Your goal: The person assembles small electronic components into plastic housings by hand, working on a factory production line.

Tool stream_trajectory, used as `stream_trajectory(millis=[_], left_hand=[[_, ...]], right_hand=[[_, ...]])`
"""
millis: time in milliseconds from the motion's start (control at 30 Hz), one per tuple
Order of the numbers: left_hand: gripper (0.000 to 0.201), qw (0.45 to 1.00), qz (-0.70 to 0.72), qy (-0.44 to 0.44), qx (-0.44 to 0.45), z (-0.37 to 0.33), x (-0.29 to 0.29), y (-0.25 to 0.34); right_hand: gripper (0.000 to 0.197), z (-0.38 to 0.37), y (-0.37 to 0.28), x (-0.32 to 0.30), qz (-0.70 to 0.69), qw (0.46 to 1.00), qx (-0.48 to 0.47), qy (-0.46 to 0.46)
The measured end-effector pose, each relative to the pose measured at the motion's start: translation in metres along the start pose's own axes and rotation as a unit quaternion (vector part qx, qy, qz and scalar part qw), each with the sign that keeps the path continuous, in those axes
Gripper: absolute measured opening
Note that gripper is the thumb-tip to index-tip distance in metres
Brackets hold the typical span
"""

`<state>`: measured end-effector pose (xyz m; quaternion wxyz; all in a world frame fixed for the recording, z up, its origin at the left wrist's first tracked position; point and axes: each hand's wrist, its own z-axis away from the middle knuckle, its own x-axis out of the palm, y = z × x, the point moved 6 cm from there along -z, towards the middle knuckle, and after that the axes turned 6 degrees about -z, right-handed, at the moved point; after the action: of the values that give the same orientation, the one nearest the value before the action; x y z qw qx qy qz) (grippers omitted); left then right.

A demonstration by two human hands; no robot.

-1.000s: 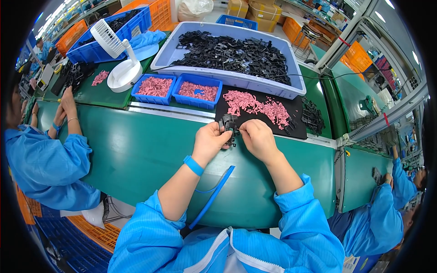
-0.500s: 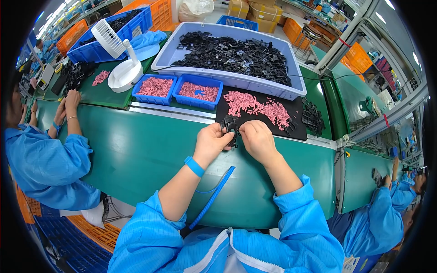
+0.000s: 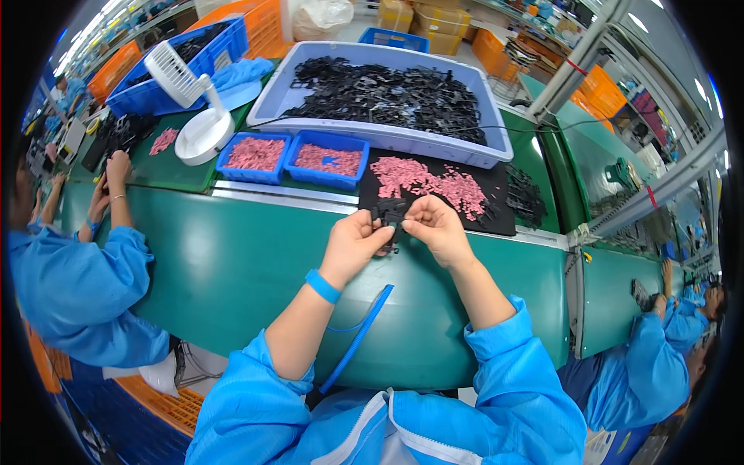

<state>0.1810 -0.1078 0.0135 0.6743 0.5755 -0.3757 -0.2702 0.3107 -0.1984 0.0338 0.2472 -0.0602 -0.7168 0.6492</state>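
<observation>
Between my hands, above the green bench, is a black plastic part (image 3: pixel 388 209) with a bracket-like outline. My left hand (image 3: pixel 355 246) is closed round its left side, thumb pressed across it. With thumb and forefinger bent together, my right hand (image 3: pixel 436 231) pinches at the part's right edge; whether a small piece sits in that pinch is hidden. Just beyond lies a black mat (image 3: pixel 496 219) bearing loose pink pieces (image 3: pixel 459 188) in a spread heap. A few small black parts rest at the mat's right end.
Behind the mat stands a pale blue tub (image 3: pixel 496 153) heaped with black parts. Two small blue bins (image 3: pixel 325 180) of pink pieces and a white fan (image 3: pixel 203 138) stand to the left. A blue coiled cord (image 3: pixel 356 337) hangs at the near edge. Co-workers sit on both sides.
The view has shifted slightly, moving the scene a little left. My right fingers have shifted at the part's edge, and thumb and forefinger now show more plainly. The left hand keeps its hold.
</observation>
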Motion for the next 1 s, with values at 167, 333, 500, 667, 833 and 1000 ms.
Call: stream_trajectory(millis=[167, 333, 500, 667, 833, 1000], left_hand=[[0.028, 0.996, 0.027, 0.045, -0.073, 0.007, -0.012, 0.0], [0.025, 0.998, -0.025, 0.011, -0.062, 0.006, -0.007, -0.002], [0.025, 0.997, -0.019, -0.035, -0.066, 0.007, 0.002, -0.001], [0.021, 0.996, -0.049, -0.036, -0.061, 0.006, 0.009, 0.002], [0.017, 0.997, -0.047, -0.012, -0.068, 0.007, 0.003, -0.004], [0.019, 0.995, -0.016, -0.002, -0.094, 0.006, 0.0, -0.009]], right_hand=[[0.022, -0.001, 0.002, 0.011, 0.053, 0.998, 0.015, -0.036], [0.026, 0.001, -0.008, 0.002, 0.105, 0.994, 0.008, -0.012], [0.027, -0.001, -0.006, -0.003, 0.146, 0.989, 0.034, -0.014], [0.018, -0.004, -0.002, -0.007, 0.162, 0.986, 0.04, -0.015], [0.016, 0.004, -0.04, -0.025, 0.404, 0.909, -0.083, 0.064], [0.027, 0.036, -0.07, -0.098, 0.689, 0.685, -0.013, 0.235]])
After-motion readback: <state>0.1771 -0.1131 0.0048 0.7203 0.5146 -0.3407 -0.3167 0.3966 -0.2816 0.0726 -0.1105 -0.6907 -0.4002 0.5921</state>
